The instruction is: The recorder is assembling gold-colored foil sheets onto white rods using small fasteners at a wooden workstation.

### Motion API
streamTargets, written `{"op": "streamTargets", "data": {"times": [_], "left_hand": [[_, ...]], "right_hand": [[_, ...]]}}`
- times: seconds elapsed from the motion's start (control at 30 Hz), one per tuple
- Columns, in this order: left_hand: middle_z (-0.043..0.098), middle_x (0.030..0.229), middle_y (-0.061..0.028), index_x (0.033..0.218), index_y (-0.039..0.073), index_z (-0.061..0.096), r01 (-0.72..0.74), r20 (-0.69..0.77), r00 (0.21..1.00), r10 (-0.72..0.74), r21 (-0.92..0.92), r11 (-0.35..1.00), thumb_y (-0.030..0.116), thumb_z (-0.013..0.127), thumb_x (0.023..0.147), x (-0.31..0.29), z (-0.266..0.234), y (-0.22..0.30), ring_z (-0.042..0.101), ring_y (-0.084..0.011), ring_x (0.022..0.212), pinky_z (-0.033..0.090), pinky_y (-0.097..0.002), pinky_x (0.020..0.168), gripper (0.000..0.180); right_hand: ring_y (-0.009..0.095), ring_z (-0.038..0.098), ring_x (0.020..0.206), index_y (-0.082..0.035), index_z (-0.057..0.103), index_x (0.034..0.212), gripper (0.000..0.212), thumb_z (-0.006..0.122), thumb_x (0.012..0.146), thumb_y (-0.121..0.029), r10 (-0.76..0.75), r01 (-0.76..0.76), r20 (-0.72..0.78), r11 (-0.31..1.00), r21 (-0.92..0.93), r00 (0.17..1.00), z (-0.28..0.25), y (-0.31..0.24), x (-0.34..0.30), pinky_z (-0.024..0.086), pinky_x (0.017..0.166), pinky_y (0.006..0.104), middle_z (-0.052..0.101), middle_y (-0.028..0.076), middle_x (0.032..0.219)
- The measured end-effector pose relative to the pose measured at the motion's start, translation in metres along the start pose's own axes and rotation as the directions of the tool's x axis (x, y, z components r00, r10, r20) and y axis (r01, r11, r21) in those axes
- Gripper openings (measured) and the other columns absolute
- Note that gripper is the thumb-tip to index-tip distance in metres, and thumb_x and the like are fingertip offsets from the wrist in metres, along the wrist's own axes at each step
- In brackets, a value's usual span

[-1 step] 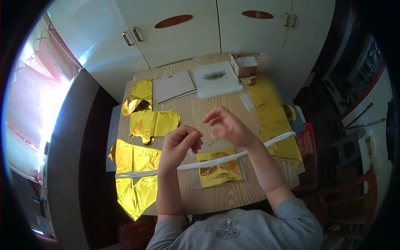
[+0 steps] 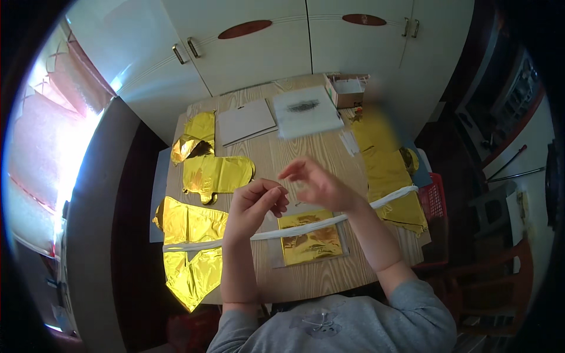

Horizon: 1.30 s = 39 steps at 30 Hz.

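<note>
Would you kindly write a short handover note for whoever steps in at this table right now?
Left hand: raised above the wooden table, fingertips pinched together; what it pinches is too small to tell.
Right hand: raised beside it, fingers loosely spread, nothing visible in it.
Below the hands: a flat packet of gold foil in a clear sleeve, with a long white strip lying across the table over it.
Left side: several shiny gold foil balloon shapes, flat and uninflated.
Right side: more gold foil pieces.
Far edge: a white card sheet, a white packet and a small open cardboard box.
Done: foil pieces laid out. Left: the packet remains in its sleeve.
</note>
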<state>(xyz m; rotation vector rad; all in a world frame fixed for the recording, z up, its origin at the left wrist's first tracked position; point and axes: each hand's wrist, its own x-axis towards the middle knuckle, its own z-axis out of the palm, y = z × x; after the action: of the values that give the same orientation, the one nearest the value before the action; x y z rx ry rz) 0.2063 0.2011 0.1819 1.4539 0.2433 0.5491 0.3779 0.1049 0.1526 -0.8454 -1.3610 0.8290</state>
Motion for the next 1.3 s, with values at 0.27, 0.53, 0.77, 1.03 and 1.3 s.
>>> {"op": "streamTargets", "data": {"times": [0.27,0.53,0.77,1.03,1.3], "left_hand": [[0.061,0.07,-0.0117,0.089,-0.001,0.056,-0.093,-0.087,0.994,0.06,-0.456,0.885,0.012,0.046,0.092,0.001,-0.026,0.005,0.059,-0.0134,0.055,0.042,-0.018,0.045,0.017],[0.066,0.089,-0.005,0.086,0.006,0.065,-0.18,0.051,0.833,0.551,0.966,0.183,0.007,0.064,0.075,0.017,-0.014,-0.005,0.054,-0.028,0.081,0.042,-0.0317,0.075,0.011],[0.061,0.089,-0.0111,0.087,0.0,0.065,-0.198,-0.044,0.978,0.203,-0.498,0.844,0.009,0.059,0.077,0.007,-0.018,-0.018,0.052,-0.0208,0.081,0.04,-0.0343,0.074,0.015],[0.056,0.077,-0.0058,0.075,-0.002,0.06,-0.076,0.055,0.996,0.067,0.189,0.979,0.003,0.056,0.081,0.0,-0.022,-0.002,0.05,-0.0132,0.081,0.04,-0.0269,0.071,0.009],[0.059,0.072,-0.006,0.07,-0.002,0.058,-0.251,-0.069,0.893,0.445,0.744,0.62,0.006,0.055,0.08,0.013,0.002,0.003,0.052,-0.0139,0.077,0.037,-0.0294,0.073,0.014]], "right_hand": [[0.004,0.045,0.057,-0.003,0.053,0.107,0.023,0.052,0.091,-0.02,0.347,-0.389,0.295,0.916,0.098,0.89,0.0,0.002,-0.005,0.038,0.053,0.0188,0.049,-0.003,0.069],[0.007,0.048,0.059,-0.003,0.059,0.086,0.017,0.052,0.091,-0.017,0.114,-0.097,0.036,0.946,-0.308,0.993,0.0,-0.014,-0.008,0.04,0.056,0.0225,0.054,-0.001,0.068],[0.012,0.058,0.065,-0.005,0.059,0.089,0.012,0.054,0.089,-0.015,0.043,-0.094,-0.127,0.896,-0.434,0.991,0.009,0.006,-0.002,0.043,0.057,0.0288,0.061,0.007,0.071],[0.023,0.06,0.063,-0.004,0.059,0.087,0.017,0.053,0.089,-0.02,-0.012,-0.018,-0.059,0.879,-0.476,0.998,0.014,-0.025,-0.007,0.046,0.058,0.0326,0.06,0.009,0.071],[0.024,0.057,0.059,-0.003,0.059,0.082,0.013,0.057,0.086,-0.016,0.013,0.023,0.049,0.748,-0.663,0.999,0.018,-0.019,-0.003,0.045,0.055,0.0319,0.056,0.011,0.066]]}}
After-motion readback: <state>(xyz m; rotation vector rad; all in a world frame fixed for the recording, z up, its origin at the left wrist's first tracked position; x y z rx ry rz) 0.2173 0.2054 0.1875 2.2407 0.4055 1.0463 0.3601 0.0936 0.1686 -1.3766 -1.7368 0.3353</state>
